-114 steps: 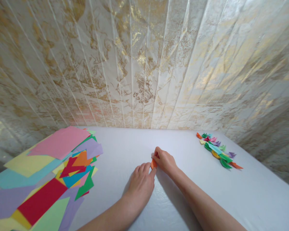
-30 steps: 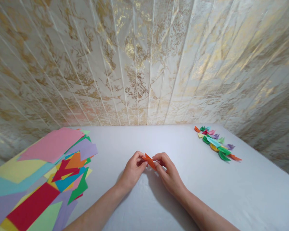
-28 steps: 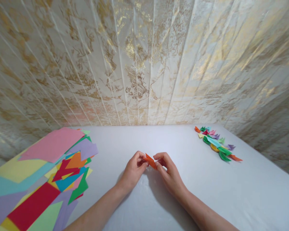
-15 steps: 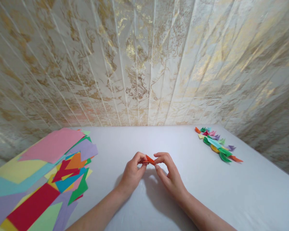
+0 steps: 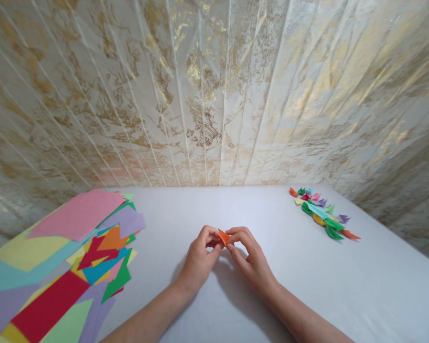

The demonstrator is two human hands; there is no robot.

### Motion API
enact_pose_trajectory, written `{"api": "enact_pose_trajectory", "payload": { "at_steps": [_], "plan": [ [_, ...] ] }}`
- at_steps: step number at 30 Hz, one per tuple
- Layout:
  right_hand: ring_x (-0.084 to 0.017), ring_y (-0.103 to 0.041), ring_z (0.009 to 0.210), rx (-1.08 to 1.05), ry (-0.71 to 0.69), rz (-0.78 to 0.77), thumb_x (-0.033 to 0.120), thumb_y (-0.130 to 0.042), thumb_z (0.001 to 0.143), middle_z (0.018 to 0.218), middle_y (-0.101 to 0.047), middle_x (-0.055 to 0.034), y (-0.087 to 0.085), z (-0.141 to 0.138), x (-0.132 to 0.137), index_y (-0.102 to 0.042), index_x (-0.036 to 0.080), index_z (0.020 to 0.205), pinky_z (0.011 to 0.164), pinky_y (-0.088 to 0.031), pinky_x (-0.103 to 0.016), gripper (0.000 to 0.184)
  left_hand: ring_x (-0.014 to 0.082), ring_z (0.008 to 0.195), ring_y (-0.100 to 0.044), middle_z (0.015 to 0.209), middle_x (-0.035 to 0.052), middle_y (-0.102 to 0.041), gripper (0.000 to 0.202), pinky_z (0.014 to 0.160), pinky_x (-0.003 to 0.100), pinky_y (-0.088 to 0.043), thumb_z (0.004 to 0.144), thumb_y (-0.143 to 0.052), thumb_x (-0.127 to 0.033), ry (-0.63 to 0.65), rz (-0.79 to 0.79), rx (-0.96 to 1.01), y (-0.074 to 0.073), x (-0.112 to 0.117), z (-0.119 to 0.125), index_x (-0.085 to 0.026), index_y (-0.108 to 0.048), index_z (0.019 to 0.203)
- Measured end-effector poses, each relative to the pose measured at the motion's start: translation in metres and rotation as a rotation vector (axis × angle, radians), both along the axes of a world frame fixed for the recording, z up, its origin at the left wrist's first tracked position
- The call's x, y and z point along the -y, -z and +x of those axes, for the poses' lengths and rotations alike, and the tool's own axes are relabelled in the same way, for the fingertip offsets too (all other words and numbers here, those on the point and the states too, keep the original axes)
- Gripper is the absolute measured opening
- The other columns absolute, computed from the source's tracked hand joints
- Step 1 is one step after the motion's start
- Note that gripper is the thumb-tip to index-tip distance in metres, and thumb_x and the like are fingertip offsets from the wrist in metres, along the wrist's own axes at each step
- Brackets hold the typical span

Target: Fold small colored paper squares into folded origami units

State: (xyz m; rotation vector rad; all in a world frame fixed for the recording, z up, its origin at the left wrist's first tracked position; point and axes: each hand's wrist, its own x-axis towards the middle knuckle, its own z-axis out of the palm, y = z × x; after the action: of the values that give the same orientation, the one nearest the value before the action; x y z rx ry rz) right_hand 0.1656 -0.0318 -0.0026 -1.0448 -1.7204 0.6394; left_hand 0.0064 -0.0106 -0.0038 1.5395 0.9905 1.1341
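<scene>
A small folded orange paper piece is held just above the white table, near its middle. My left hand pinches its left side with thumb and fingertips. My right hand pinches its right side the same way. Both hands are closed on the paper, fingertips almost touching each other. Only a small orange triangle shows between the fingers.
A loose heap of coloured paper sheets and scraps covers the table's left side. A row of small folded paper pieces in several colours lies at the far right. A cream and gold patterned wall rises behind the table.
The hands lifted the orange piece off the table and brought their fingertips closer, so the paper now looks smaller and more folded. The head view shifted slightly.
</scene>
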Motion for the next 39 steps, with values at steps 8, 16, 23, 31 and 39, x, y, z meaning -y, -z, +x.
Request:
{"api": "enact_pose_trajectory", "payload": {
  "at_steps": [8, 16, 23, 31, 39],
  "plan": [
    [-0.017, -0.056, 0.082, 0.036, 0.032, -0.037, 0.014, -0.053, 0.087, 0.086, -0.059, -0.0022, 0.003, 0.000, -0.003, -0.054, 0.021, 0.082, 0.074, -0.044, -0.029, 0.009, 0.0164, 0.082, -0.070, 0.085, 0.0005, -0.072, 0.016, 0.080, 0.030, -0.051, 0.084, -0.052, -0.020, 0.010, -0.119, 0.037, 0.002, 0.001, 0.002, -0.023, -0.044, 0.097],
    [-0.017, -0.057, 0.079, 0.016, 0.117, -0.120, 0.017, -0.053, 0.085, 0.084, -0.060, -0.0011, 0.006, -0.001, -0.004, -0.055, 0.021, 0.087, 0.074, -0.048, -0.032, 0.005, 0.0182, 0.091, -0.069, 0.095, 0.0054, -0.074, 0.028, 0.091, 0.036, -0.050, 0.086, -0.052, -0.025, 0.095, -0.223, 0.138, 0.005, 0.001, 0.005, -0.021, -0.042, 0.112],
    [-0.016, -0.058, 0.082, 0.004, 0.151, -0.084, 0.015, -0.050, 0.083, 0.086, -0.057, 0.0001, 0.011, -0.002, -0.004, -0.051, 0.024, 0.117, 0.081, -0.049, -0.032, 0.035, 0.0180, 0.088, -0.065, 0.089, 0.0039, -0.070, 0.025, 0.085, 0.030, -0.047, 0.079, -0.066, -0.032, 0.126, -0.338, 0.172, 0.002, 0.002, 0.005, -0.019, -0.056, 0.097],
    [-0.017, -0.059, 0.082, -0.009, 0.083, -0.196, 0.027, -0.052, 0.089, 0.085, -0.060, -0.0015, 0.006, -0.003, -0.001, -0.055, 0.022, 0.099, 0.079, -0.047, -0.032, 0.012, 0.0144, 0.074, -0.055, 0.077, 0.0000, -0.063, 0.016, 0.074, 0.025, -0.041, 0.077, -0.063, -0.033, 0.079, -0.344, 0.106, -0.008, 0.000, 0.002, -0.017, -0.062, 0.078],
    [-0.013, -0.043, 0.062, 0.078, 0.046, -0.318, 0.040, -0.048, 0.092, 0.065, -0.046, 0.0036, 0.009, -0.002, -0.003, -0.047, 0.020, 0.070, 0.058, -0.033, -0.025, 0.030, 0.0138, 0.068, -0.052, 0.069, -0.0013, -0.059, 0.018, 0.067, 0.024, -0.039, 0.078, -0.062, -0.034, 0.025, -0.280, 0.034, -0.002, -0.003, -0.001, -0.017, -0.061, 0.073]
  ]
}}
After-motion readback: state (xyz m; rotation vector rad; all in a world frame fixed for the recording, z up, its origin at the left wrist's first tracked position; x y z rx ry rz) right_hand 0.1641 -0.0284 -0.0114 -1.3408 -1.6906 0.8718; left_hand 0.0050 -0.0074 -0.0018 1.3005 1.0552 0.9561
